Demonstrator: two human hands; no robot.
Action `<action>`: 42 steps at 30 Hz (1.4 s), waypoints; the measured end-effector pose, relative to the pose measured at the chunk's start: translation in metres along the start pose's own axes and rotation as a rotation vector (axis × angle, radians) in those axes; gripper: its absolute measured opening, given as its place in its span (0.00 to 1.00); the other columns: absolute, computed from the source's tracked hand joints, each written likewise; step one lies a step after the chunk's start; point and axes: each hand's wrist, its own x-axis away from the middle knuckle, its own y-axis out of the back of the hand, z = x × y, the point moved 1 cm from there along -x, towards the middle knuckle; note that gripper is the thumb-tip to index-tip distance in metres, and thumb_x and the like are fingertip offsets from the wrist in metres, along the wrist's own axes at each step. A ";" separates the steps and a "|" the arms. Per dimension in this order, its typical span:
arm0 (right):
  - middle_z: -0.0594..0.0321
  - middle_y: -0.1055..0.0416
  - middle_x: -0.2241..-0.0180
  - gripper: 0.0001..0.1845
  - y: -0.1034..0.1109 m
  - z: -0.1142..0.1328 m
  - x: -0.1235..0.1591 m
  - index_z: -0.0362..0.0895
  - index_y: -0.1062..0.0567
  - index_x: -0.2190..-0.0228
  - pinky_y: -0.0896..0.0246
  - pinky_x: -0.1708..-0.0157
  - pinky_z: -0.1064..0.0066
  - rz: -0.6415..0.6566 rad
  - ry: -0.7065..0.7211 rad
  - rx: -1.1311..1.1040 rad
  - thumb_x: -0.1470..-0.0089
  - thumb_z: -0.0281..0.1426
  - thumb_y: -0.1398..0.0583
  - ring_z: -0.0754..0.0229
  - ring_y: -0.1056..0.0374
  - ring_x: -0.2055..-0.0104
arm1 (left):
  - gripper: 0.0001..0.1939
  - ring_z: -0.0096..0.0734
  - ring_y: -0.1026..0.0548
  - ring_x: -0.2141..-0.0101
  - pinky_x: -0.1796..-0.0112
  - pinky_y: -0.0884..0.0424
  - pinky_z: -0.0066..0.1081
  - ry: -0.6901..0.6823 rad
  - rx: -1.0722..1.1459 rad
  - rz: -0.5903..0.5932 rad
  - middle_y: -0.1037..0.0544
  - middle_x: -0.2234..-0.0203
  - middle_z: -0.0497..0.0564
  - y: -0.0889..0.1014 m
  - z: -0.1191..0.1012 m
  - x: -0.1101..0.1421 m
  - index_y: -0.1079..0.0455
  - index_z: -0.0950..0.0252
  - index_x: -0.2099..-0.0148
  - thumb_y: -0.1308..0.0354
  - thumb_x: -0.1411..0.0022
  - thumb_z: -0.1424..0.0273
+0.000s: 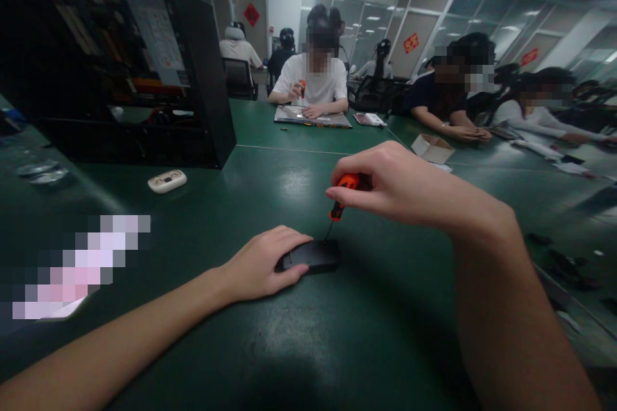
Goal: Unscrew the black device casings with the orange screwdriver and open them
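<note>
On a glossy green counter, clasping a black rectangular block flat with the left hand and pinching an orange-and-black screwdriver in the right hand, with its tip at the block's far edge. Apparently at a screw-turning step; likely calls for steady, straighter pressure.

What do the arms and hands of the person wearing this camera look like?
The left hand and right hand are ordinary human ones, ungloved. Both forearms are bare out to the picture's edge: no sleeve, watch, bracelet, ring or cable shows.
</note>
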 end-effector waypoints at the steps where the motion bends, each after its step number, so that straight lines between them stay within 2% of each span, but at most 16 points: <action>1: 0.65 0.23 0.73 0.14 0.000 0.000 0.000 0.43 0.20 0.68 0.47 0.71 0.72 0.000 0.000 -0.001 0.39 0.39 0.41 0.66 0.34 0.74 | 0.23 0.44 0.26 0.51 0.49 0.29 0.44 -0.003 -0.006 0.002 0.25 0.49 0.58 0.000 0.000 0.000 0.35 0.63 0.38 0.43 0.32 0.64; 6: 0.65 0.23 0.72 0.11 0.000 0.002 -0.001 0.43 0.21 0.68 0.45 0.70 0.72 0.015 -0.003 -0.001 0.40 0.35 0.41 0.65 0.32 0.73 | 0.23 0.43 0.27 0.50 0.48 0.29 0.44 -0.014 -0.012 -0.002 0.25 0.48 0.58 -0.001 -0.002 0.000 0.36 0.61 0.36 0.44 0.32 0.65; 11: 0.63 0.24 0.69 0.05 0.000 0.009 0.002 0.43 0.23 0.67 0.45 0.70 0.73 0.049 -0.020 0.062 0.45 0.31 0.38 0.63 0.32 0.70 | 0.23 0.44 0.26 0.50 0.48 0.28 0.44 -0.016 0.004 -0.006 0.25 0.48 0.58 0.000 -0.002 0.000 0.35 0.61 0.37 0.44 0.32 0.64; 16: 0.65 0.25 0.71 0.06 -0.003 0.008 0.005 0.45 0.23 0.67 0.46 0.74 0.74 0.090 -0.042 0.014 0.44 0.34 0.38 0.65 0.32 0.73 | 0.27 0.44 0.26 0.50 0.48 0.29 0.43 0.005 0.018 -0.010 0.24 0.48 0.57 -0.002 0.002 0.000 0.36 0.61 0.37 0.39 0.35 0.62; 20: 0.65 0.24 0.72 0.04 -0.003 0.012 0.003 0.45 0.23 0.67 0.46 0.74 0.74 0.086 0.011 -0.003 0.43 0.30 0.39 0.65 0.31 0.73 | 0.26 0.44 0.25 0.51 0.49 0.29 0.43 0.004 0.038 -0.034 0.23 0.50 0.56 -0.002 0.004 -0.001 0.33 0.61 0.39 0.36 0.37 0.61; 28: 0.65 0.24 0.70 0.06 -0.004 0.027 0.001 0.44 0.22 0.65 0.44 0.72 0.74 0.127 0.081 -0.095 0.44 0.27 0.40 0.65 0.32 0.71 | 0.23 0.44 0.24 0.53 0.50 0.28 0.43 0.022 0.028 -0.047 0.21 0.52 0.56 -0.001 0.004 -0.001 0.31 0.63 0.42 0.36 0.37 0.63; 39: 0.65 0.25 0.72 0.06 -0.010 0.029 -0.002 0.43 0.22 0.67 0.42 0.71 0.74 0.157 0.084 -0.120 0.42 0.28 0.40 0.65 0.32 0.71 | 0.22 0.44 0.24 0.53 0.50 0.28 0.43 0.021 0.030 -0.048 0.21 0.53 0.56 -0.001 0.003 0.000 0.31 0.63 0.43 0.36 0.37 0.64; 42: 0.61 0.24 0.64 0.09 -0.009 0.033 0.002 0.43 0.21 0.65 0.38 0.64 0.72 0.145 0.138 -0.101 0.41 0.24 0.41 0.62 0.29 0.63 | 0.22 0.44 0.24 0.53 0.50 0.28 0.43 0.005 0.033 -0.054 0.22 0.53 0.56 0.000 0.002 0.000 0.31 0.63 0.43 0.37 0.37 0.65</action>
